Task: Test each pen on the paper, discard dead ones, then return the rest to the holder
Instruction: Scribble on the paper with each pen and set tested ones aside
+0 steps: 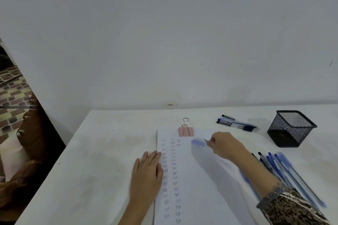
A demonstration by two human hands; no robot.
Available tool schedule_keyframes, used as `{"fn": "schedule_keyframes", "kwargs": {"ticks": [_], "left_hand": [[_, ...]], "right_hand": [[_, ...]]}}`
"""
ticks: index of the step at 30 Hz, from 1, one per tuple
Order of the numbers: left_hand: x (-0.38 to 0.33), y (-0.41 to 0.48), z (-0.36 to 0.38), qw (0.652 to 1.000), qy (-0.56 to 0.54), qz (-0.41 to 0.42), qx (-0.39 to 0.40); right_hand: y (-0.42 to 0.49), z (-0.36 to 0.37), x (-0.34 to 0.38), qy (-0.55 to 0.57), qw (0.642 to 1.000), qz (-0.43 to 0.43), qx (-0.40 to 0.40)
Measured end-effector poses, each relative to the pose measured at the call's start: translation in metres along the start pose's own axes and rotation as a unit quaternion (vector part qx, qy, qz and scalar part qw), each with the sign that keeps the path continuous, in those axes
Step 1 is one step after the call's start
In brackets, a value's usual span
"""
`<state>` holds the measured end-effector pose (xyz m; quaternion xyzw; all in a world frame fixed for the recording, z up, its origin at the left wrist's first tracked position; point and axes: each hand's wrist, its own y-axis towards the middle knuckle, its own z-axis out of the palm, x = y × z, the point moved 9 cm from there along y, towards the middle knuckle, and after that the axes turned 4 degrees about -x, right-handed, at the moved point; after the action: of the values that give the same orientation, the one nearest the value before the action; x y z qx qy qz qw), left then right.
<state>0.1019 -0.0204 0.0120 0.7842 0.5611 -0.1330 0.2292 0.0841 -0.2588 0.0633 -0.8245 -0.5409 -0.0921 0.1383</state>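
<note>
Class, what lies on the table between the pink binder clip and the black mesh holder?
A small cluster of pens lies there, touching neither, as the head view shows.

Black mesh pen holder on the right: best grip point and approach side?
Probably pinch one wall of the mesh pen holder at its top rim, coming from above. It stands upright, mouth open and seemingly empty, so fingers fit inside with the thumb outside. The near-left wall looks free; the loose pens lie apart, farther left.

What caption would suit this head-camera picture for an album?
Pen testing: left hand rests on the paper while the right hand holds a blue pen over it.
</note>
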Motion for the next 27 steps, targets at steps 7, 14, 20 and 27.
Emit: {"fn": "schedule_keyframes", "kwargs": {"ticks": [7, 14, 20, 27], "left_hand": [[0.000, 0.000, -0.001, 1.000, -0.006, 0.000, -0.004], [0.001, 0.001, 0.002, 1.000, 0.000, 0.004, 0.000], [0.000, 0.000, 0.001, 1.000, -0.001, 0.001, 0.003], [-0.001, 0.000, 0.001, 1.000, -0.011, 0.001, 0.004]], "right_hand": [[-0.003, -0.043, 0.017, 0.520, 0.841, -0.005, -0.149], [0.016, 0.035, 0.036, 0.776, 0.628, 0.041, -0.028], [0.028, 0.050, 0.045, 0.700, 0.711, -0.031, -0.060], [0.022, 0.052, 0.053, 0.620, 0.775, -0.046, -0.114]]}}
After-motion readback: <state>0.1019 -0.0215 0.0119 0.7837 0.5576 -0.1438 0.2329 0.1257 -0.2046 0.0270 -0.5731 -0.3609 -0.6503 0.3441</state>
